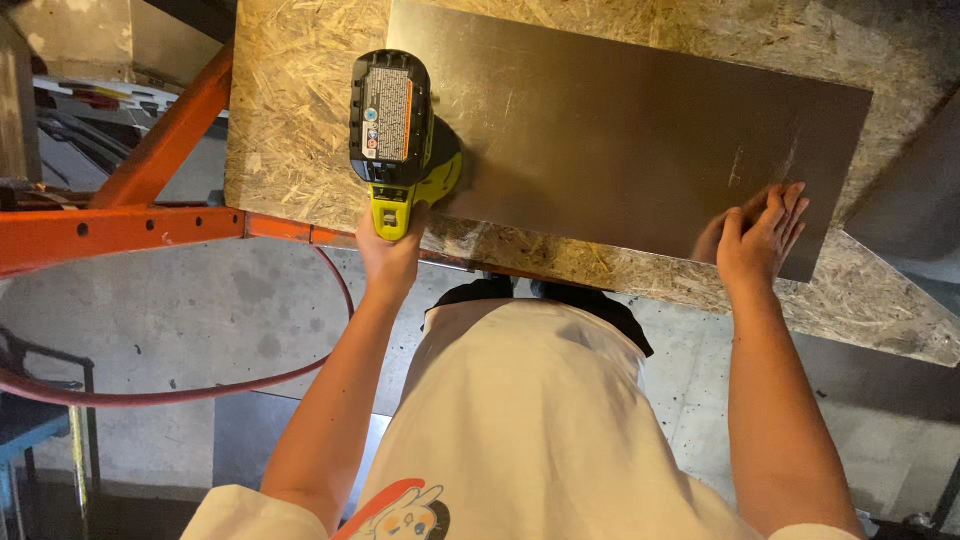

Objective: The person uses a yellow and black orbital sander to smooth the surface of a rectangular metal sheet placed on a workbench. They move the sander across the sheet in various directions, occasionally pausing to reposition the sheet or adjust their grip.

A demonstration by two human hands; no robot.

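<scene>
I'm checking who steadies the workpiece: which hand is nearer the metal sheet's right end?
Right. The right hand lies flat on the metal sheet at that end; the left hand grips a cordless power tool at the sheet's left end.

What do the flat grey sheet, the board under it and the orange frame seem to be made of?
The flat grey rectangular sheet, under the right hand, looks like bare metal: dull sheen, fine scratches. The tan board beneath looks like strand board: pressed wood flakes show. The orange frame appears to be painted steel with punched holes. The left hand holds a yellow-green cordless power tool, seemingly plastic-cased.
</scene>
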